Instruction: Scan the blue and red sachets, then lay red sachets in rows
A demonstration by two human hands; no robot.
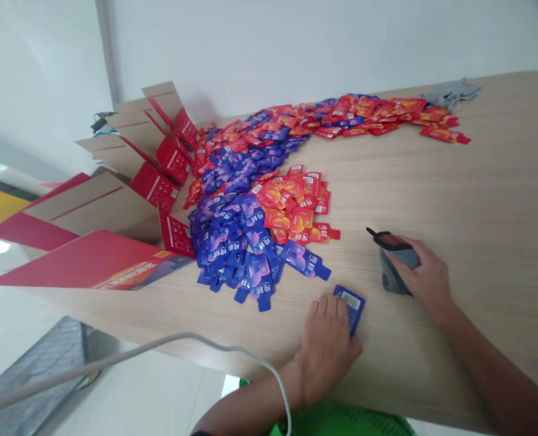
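Observation:
My left hand (326, 339) lies low on the table with its fingers curled over a blue sachet (353, 310), pinning it at the near edge; a white barcode label faces up. To the right, my right hand (426, 272) grips a folded grey cloth (395, 275) with a black edge, a little above or on the tabletop; I cannot tell which. Close by on the left are a single blue-purple sachet (303, 259) with a narrow neck, a heap of blue sachets (226, 239) and a pile of red-orange sachets (294, 203).
A long band of mixed red and blue sachets (355, 115) runs along the back of the wooden table (455, 200). Open red cartons (114, 260) stand at the left. A grey glove or cloth (451, 94) lies at the back right. A pale cable (191, 336) crosses in front.

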